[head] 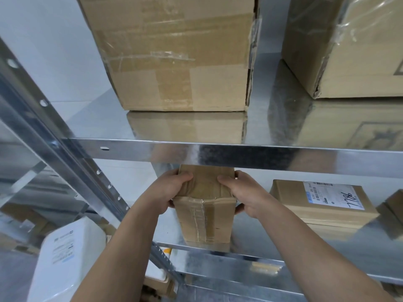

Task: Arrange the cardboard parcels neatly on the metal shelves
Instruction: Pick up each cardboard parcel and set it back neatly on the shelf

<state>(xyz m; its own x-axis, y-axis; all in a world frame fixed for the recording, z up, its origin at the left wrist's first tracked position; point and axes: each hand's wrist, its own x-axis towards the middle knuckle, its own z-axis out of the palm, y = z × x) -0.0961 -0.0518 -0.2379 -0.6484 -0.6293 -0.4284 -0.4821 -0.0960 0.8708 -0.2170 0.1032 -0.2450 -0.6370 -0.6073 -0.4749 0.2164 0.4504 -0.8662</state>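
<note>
As we face the metal shelves [218, 153], our left hand [172, 190] and right hand [246, 196] clasp opposite sides of a taped parcel [207, 221] standing at the front edge of the lower shelf [327, 249]. A labelled parcel [322, 203] lies to its right. Above sit a large box [174, 57] and a wrapped box [353, 46].

- I'm reading a white label [333, 196] on the flat parcel [287, 199] at right: big marker digits, sideways, look like "786".
- Same label, small print beside a barcode: "S30 D5 094", as near as I can make out.
- White bag [74, 277] lower left: its sticker [63, 247] is too blurred to read.
</note>
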